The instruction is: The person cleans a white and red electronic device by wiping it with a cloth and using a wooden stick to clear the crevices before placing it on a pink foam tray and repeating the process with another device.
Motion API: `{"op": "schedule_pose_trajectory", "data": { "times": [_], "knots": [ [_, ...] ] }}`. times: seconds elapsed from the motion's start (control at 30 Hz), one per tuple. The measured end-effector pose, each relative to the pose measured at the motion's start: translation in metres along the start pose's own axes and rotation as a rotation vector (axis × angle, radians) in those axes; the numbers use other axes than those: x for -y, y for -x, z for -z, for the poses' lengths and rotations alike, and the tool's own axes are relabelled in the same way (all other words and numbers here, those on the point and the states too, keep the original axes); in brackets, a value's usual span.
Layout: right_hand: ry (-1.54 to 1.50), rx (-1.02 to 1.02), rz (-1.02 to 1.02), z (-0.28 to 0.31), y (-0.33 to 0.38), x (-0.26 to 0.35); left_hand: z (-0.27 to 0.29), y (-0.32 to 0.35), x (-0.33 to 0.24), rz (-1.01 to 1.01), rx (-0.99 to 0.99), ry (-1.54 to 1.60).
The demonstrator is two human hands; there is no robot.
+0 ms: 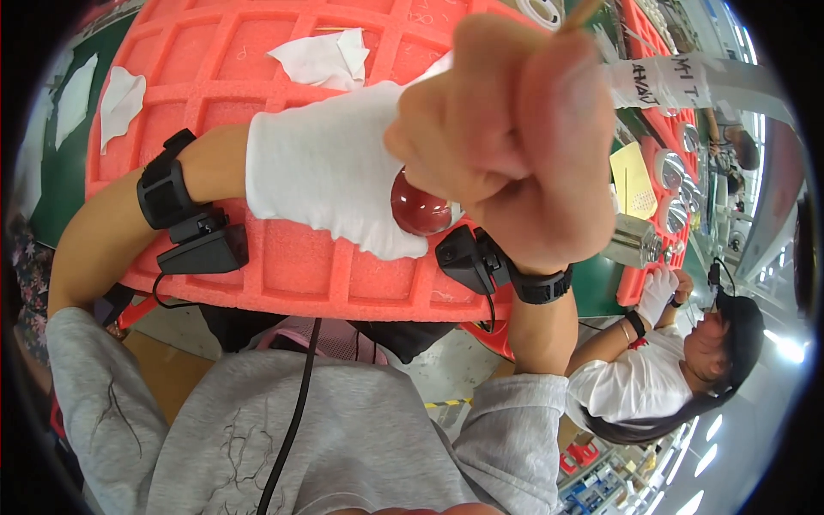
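My left hand (330, 163), in a white cloth glove, reaches across the pink foam tray (339, 290). It is closed about a glossy, dark red round piece (419, 206) with a curved, shining surface; most of its fingers are hidden behind my right hand. Bare and raised close to the camera, my right hand (524, 142) is curled, its thumb and fingers pinching a thin wooden stick (584, 13). Only a short length of the stick shows, at the top edge. From this angle my right hand overlaps the red piece; whether they touch I cannot tell.
White cloths (326, 60) lie on the tray's square compartments. At right stand a metal cylinder (633, 242), a yellow sheet (633, 182) and several round shiny pieces (669, 169). A grey pipe (730, 86) crosses the upper right. A co-worker (644, 369) sits at right.
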State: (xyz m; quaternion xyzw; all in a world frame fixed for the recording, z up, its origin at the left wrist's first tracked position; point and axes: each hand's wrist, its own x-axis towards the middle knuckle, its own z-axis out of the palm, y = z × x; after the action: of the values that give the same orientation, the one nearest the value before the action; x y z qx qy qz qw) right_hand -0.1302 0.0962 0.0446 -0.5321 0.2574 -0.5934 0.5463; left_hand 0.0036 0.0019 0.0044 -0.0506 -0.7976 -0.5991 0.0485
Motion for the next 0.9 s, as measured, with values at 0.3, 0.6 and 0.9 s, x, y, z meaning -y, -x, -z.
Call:
{"op": "schedule_pose_trajectory", "data": {
  "times": [0.3, 0.6, 0.9],
  "knots": [
    [-0.078, -0.039, 0.094, 0.000, -0.004, -0.005, 0.003, 0.002, -0.009, 0.111, 0.072, -0.038],
    [-0.241, -0.173, 0.122, -0.001, -0.003, -0.010, 0.002, 0.002, -0.002, 0.079, 0.046, -0.121],
    [-0.178, -0.254, 0.116, -0.011, -0.007, -0.004, -0.004, 0.004, 0.000, -0.174, -0.115, -0.180]
  ]
}}
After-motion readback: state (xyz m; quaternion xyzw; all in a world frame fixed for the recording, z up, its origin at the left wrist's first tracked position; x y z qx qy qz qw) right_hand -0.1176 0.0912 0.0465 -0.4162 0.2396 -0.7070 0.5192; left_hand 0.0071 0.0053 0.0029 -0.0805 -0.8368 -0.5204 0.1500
